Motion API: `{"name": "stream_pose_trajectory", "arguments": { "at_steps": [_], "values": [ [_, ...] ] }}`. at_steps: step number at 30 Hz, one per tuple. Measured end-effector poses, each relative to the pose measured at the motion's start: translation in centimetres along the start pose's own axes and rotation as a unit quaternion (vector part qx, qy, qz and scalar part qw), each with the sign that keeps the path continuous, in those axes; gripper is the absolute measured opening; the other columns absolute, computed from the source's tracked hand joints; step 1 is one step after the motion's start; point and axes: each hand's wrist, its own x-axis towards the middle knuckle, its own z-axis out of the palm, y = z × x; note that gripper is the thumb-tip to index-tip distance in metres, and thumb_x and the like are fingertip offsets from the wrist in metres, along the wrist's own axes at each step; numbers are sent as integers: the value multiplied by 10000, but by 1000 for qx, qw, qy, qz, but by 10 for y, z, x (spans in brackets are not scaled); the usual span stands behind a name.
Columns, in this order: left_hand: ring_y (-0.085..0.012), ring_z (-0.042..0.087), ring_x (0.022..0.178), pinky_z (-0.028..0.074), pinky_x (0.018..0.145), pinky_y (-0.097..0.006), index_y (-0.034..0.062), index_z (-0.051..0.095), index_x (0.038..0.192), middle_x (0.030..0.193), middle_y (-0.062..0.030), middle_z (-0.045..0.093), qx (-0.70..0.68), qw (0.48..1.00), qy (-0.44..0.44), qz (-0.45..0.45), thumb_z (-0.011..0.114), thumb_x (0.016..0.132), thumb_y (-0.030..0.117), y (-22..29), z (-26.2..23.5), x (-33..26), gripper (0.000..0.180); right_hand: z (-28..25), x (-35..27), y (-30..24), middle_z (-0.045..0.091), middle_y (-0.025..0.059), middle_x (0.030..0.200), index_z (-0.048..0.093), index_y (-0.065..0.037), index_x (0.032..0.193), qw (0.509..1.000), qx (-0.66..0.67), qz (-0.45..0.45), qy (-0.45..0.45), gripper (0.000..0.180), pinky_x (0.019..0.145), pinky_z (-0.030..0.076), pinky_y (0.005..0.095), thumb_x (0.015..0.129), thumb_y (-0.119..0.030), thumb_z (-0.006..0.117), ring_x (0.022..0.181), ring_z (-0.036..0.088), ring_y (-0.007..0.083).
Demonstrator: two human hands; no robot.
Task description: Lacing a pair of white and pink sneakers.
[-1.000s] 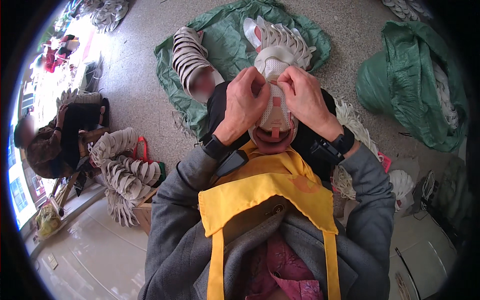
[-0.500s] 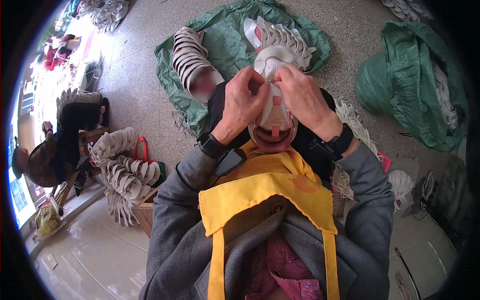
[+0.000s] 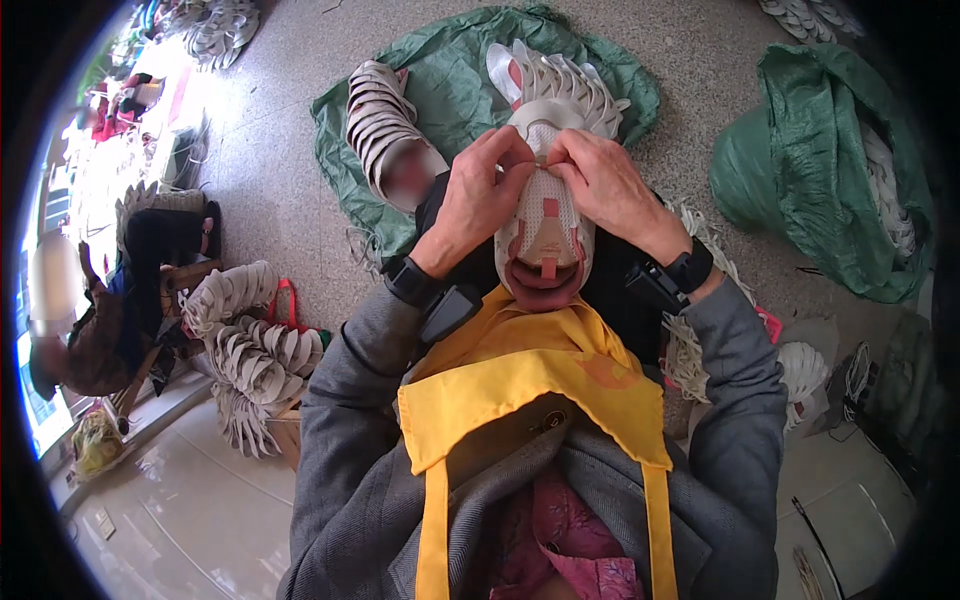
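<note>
A white mesh shoe upper [image 3: 548, 232] with pink trim and a pink heel lining lies across my lap, its collar toward me. Over its middle, my left hand [image 3: 482, 192] is closed in a pinch. My right hand [image 3: 612, 190] pinches just beside it, the fingertips of both nearly meeting. A short bit of something thin and pale shows between them, too small to name. Past the hands, a curved row of nested shoe uppers [image 3: 575, 88] lies on a green woven sheet [image 3: 455, 75]. Another nested stack [image 3: 378, 115] sits to its left.
At the right stands a green sack [image 3: 760, 165] with pale uppers inside. More stacked uppers [image 3: 255, 350] are at the left, near a seated person [image 3: 95, 330]. White laces [image 3: 685, 355] hang by my right knee. A yellow apron [image 3: 530, 400] covers my front.
Both hands have stayed at the shoe upper, and their fingertips have come slightly closer together. The person at the left has shifted posture, raising a hand.
</note>
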Motion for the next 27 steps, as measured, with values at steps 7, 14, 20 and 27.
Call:
{"name": "stream_pose_trajectory", "arguments": {
  "at_steps": [7,14,20,27],
  "values": [
    [-321,646,778,520,691,-393,-9,580,926,868,-151,615,39,992,-87,78,651,847,-16,-1,-13,15,106,-6,2,0,672,206,921,585,15,997,1000,-7,-3,-21,129,765,521,457,925,-79,636,887,668,416],
    [-332,641,783,513,713,-389,-13,554,913,856,-162,612,13,988,-132,77,622,853,-15,-4,-22,19,90,-26,-3,0,688,162,919,589,6,1013,997,10,26,-68,146,765,528,438,926,-99,642,883,679,367],
    [-90,500,726,436,639,-253,5,571,978,825,-24,547,47,986,-149,50,654,941,12,-5,-55,15,91,-38,-15,0,674,161,900,585,2,999,995,-1,50,-82,149,781,528,447,908,-88,663,891,667,380],
    [-75,486,692,420,619,-245,32,597,1017,850,-11,555,59,992,-112,8,675,968,80,-10,-50,-3,104,-31,-19,5,625,83,888,612,13,975,996,21,62,-53,128,624,492,326,913,-69,689,694,601,165]
  ]
}}
